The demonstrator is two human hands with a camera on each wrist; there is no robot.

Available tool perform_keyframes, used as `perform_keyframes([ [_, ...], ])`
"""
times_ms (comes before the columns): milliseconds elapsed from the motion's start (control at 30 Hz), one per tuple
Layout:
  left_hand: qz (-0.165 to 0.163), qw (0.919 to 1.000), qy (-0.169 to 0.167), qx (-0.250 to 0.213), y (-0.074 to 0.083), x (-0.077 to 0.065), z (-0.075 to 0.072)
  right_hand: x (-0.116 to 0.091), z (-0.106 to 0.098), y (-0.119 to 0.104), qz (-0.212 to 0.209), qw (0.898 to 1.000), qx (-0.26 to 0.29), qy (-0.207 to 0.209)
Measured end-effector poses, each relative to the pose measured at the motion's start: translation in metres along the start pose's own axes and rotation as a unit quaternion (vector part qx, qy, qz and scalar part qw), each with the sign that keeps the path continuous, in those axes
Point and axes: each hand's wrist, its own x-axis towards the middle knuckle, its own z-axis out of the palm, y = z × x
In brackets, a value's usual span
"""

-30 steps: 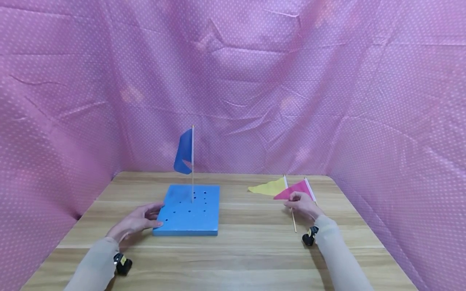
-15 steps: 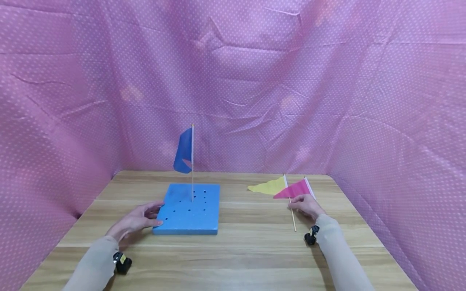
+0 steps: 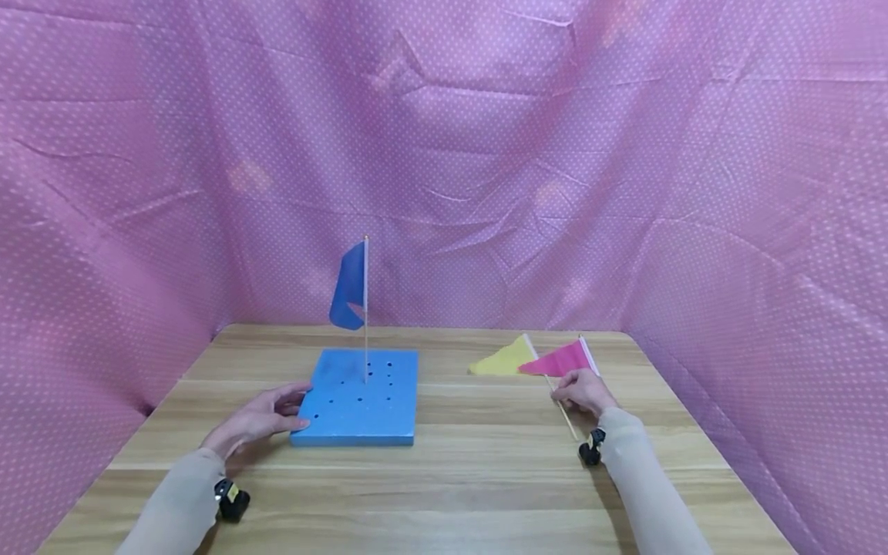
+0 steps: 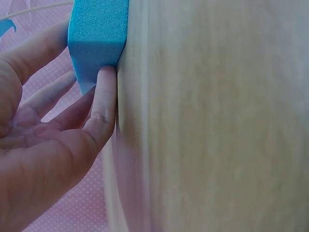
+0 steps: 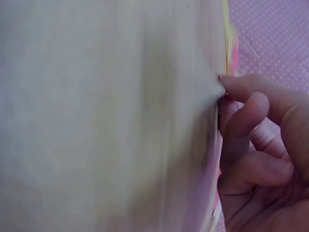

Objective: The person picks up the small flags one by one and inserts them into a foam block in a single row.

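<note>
My left hand (image 3: 258,420) rests against the left edge of a blue foam block (image 3: 395,422) with several small holes. Its thumb and fingers are spread along that side, and the left wrist view shows fingertips touching the block (image 4: 99,29). A blue flag (image 3: 349,289) stands upright in the block on a thin stick. On the right, the fingertips of my right hand (image 3: 586,391) pinch the thin stick of a yellow triangular flag (image 3: 501,359). A pink triangular flag (image 3: 563,359) overlaps the yellow one, its lower stick hidden by the hand.
Everything sits on a wood-grain table (image 3: 444,493). Pink dotted cloth (image 3: 444,154) hangs behind the table and along both sides. A small black camera is strapped to each wrist.
The yellow flag has turned: its top has swung left and its stick's lower end right. My right hand has shifted slightly onto the stick. The left hand and block stay put.
</note>
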Motion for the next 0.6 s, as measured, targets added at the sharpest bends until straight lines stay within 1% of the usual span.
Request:
perform_keyframes([
  [67,-0.001,1.0000,0.001,0.001,0.001,-0.001,0.000,-0.001,0.001,-0.003,-0.018,1.000,-0.019,0.004],
  [133,-0.001,1.0000,0.002,0.006,0.001,-0.001,0.001,-0.003,0.002,-0.006,-0.027,0.999,-0.035,0.012],
  [200,0.001,1.0000,0.003,0.006,0.001,-0.001,0.001,-0.004,0.003,-0.006,-0.034,0.998,-0.041,0.014],
  [267,0.003,1.0000,0.000,0.004,0.000,-0.002,0.001,-0.004,0.004,-0.005,-0.033,0.999,-0.036,0.014],
  [367,0.007,1.0000,-0.003,-0.001,-0.001,-0.003,0.000,-0.003,0.003,0.000,-0.033,0.999,-0.026,-0.002],
  [467,0.014,0.9998,-0.008,0.008,-0.001,-0.004,0.000,-0.004,0.001,0.005,-0.026,0.999,-0.018,-0.024],
  [600,0.019,0.9996,-0.011,0.018,-0.001,-0.005,0.000,-0.004,-0.001,0.006,-0.014,0.999,-0.033,-0.038],
])
